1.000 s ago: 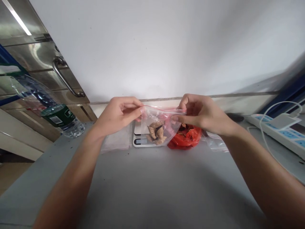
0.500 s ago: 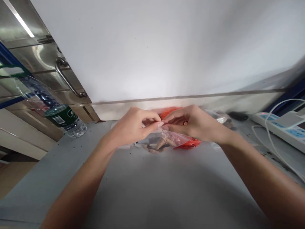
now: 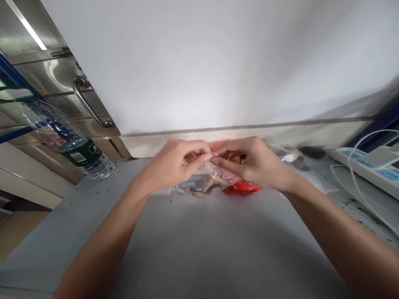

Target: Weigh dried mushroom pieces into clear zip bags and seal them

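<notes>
Between my hands hangs a clear plastic zip bag (image 3: 224,175), its top edge pinched at the middle. My left hand (image 3: 177,164) holds that edge between thumb and forefinger. My right hand (image 3: 254,162) pinches it right beside, the fingertips of both hands nearly touching. Brown, dried-looking pieces (image 3: 207,186) show through the lower part of the bag; their exact kind I cannot make out. Behind the bag and my right hand lies a red plastic bag (image 3: 243,189), partly hidden.
At the left edge of the grey table (image 3: 199,241) stands a large water bottle (image 3: 82,151) with a green label. On the right are another clear bag (image 3: 289,153) with contents, a black object (image 3: 312,151), and a white power strip (image 3: 374,166) with cables. A white wall (image 3: 199,74) rises behind.
Both hands keep their pinch at the bag's edge, with only slight finger shifts. The hanging bag has swung a little, showing more of the brown pieces.
</notes>
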Available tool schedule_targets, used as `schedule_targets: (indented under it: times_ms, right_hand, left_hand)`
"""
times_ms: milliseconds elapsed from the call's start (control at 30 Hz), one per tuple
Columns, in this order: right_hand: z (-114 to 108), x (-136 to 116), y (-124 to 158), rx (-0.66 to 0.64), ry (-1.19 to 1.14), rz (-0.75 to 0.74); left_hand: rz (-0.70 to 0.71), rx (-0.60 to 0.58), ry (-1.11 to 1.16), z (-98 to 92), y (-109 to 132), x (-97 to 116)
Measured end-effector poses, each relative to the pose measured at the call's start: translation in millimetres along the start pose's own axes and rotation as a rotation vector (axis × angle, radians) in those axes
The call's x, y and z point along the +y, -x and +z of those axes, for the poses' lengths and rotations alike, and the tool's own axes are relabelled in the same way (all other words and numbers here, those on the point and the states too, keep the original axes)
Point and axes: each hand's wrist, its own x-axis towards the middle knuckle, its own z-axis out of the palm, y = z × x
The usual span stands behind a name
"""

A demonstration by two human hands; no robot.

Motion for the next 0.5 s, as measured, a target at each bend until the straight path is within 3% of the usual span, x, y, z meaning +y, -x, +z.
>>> schedule_targets:
  times_ms: [133,500]
  right_hand:
    - [-0.1,0.8,-0.5,-0.035,-0.039,0.057]
    - [1.6,-0.5,1.1,-0.023,-0.014,0.000]
  left_hand:
    - [-0.005,0.024,-0.007,-1.4,0.5,-2.8]
    - [0.016,-0.059,-0.014,-1.7,0.3,-3.4]
